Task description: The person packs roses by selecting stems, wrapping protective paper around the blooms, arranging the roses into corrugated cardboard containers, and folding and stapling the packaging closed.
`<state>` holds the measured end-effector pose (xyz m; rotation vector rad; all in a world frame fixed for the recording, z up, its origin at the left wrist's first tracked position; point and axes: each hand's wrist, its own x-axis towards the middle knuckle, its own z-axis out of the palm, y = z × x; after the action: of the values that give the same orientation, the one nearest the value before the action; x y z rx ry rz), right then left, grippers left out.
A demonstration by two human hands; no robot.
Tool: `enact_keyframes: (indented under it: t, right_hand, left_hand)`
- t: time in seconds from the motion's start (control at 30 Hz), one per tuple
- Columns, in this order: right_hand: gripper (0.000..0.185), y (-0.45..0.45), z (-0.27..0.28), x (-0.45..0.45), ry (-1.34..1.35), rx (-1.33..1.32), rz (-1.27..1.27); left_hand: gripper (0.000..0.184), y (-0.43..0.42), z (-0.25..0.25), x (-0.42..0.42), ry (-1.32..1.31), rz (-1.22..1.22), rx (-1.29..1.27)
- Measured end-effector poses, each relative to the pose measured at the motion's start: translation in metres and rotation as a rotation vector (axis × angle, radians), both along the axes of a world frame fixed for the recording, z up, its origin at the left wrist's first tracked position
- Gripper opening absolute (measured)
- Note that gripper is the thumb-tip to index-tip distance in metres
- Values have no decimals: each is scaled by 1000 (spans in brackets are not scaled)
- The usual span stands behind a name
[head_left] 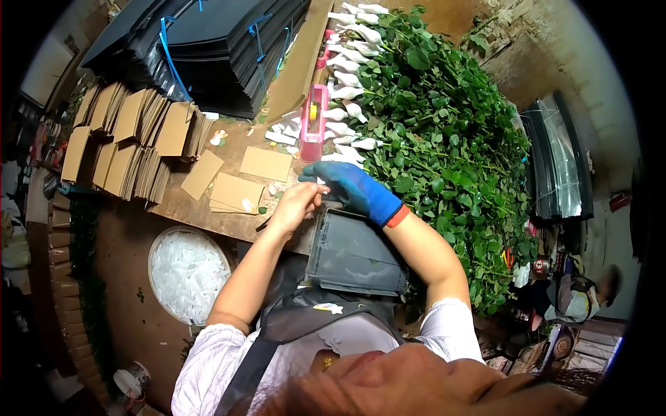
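Observation:
My bare left hand (300,206) is closed, its fingertips pinched at a small white piece (321,182). Against it, my right hand (350,188), in a blue glove with a red cuff, bends its fingers to the left; what lies inside them is hidden. Just beyond the hands are leafy rose stems (430,132), piled with their heads in white net sleeves (345,80) toward the left. A pink tray (313,142) with a yellow item in it stands beside the sleeved heads. Below the hands is a dark box-like piece (357,253) near my apron.
Cardboard pieces (267,163) lie on the wooden table (232,139), with stacked cardboard (125,142) at left. Bundled black sheets (222,55) stand behind. A round tub (189,276) of white pieces is on the floor. Another person (579,298) is at far right.

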<state>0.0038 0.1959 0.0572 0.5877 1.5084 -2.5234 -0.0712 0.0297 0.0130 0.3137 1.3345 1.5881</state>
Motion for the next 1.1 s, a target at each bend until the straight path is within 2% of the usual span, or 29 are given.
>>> enact_keyframes:
  t: [0.03, 0.07, 0.1, 0.13, 0.2, 0.23, 0.27, 0.33, 0.37, 0.43, 0.47, 0.53, 0.57, 0.6, 0.63, 0.67, 0.73, 0.8, 0.83, 0.87, 0.93, 0.97, 1.0, 1.07, 1.1]
  right_hand:
    - [48, -1, -8, -2, 21, 254, 38]
    - [46, 0, -13, -2, 42, 509, 75]
    - [38, -4, -13, 8, 114, 771, 76]
    - [38, -17, 13, 18, 70, 908, 150]
    - [44, -25, 16, 30, -5, 1182, 404]
    - [47, -26, 2, 35, 0, 1184, 412]
    - [45, -28, -2, 35, -23, 1202, 398]
    - [41, -24, -6, 29, -64, 1250, 370]
    - [39, -21, -17, 27, -25, 1214, 344]
    - [40, -22, -4, 24, -15, 1186, 350]
    - [40, -25, 0, 26, -9, 1166, 353]
    - [34, -33, -3, 42, 257, 1292, 141]
    - [31, -38, 7, 58, 405, 1336, 36]
    - [29, -44, 21, 76, 548, 1384, -75]
    - [25, -52, 33, 102, 566, 1350, -98]
    - [25, -59, 46, 134, 362, 1179, 34]
    - [27, -67, 66, 193, 328, 787, 81]
    - [29, -60, 64, 247, 267, 244, -81]
    - [36, -59, 56, 264, 456, 120, -282]
    - [43, -51, 46, 279, 645, 122, -406]
    - [51, -52, 28, 309, 364, -118, -757]
    - [46, -56, 31, 312, 153, -121, -829]
    - [48, -64, 19, 317, 128, -141, -804]
    - [50, -88, -3, 334, 54, 38, -631]
    - [49, -100, -32, 340, 12, -51, -607]
  left_hand:
    - [30, -7, -4, -6, -116, -2, 14]
    - [31, -7, -12, -16, -101, 29, -133]
    - [34, -9, -40, -35, -99, 15, -137]
    - [36, -4, -63, -55, -93, 0, -139]
    - [57, 23, -69, -83, -82, 18, -150]
    - [63, 37, -48, -95, -92, -92, -189]
    - [56, 52, -43, -103, -21, -131, -306]
    - [41, 80, -100, -137, 353, -325, -290]
    - [37, 86, -105, -136, 449, -335, -384]
    - [29, 94, -102, -131, 648, -355, -576]
    - [27, 92, -102, -129, 602, -364, -511]
    - [24, 86, -83, -114, 504, -404, -389]
    - [23, 82, -71, -94, 475, -276, -70]
    - [23, 79, -30, -70, 486, -254, 28]
    - [25, 76, 15, -43, 474, -278, 109]
    - [26, 82, 28, -26, 503, -308, 235]
    - [21, 93, 66, 17, 855, -519, 321]
    - [19, 111, 74, 68, 1373, -578, 275]
    - [18, 121, 71, 95, 1496, -523, 268]
    - [16, 128, 72, 122, 1654, -455, 248]
    - [17, 158, 44, 156, 2021, -404, 123]
    - [20, 169, 29, 166, 2092, -506, 0]
    - [29, 173, 31, 179, 2155, -822, -298]
    - [51, 188, -13, 181, 2161, -558, -354]
    - [66, 184, 5, 179, 2119, -734, -418]
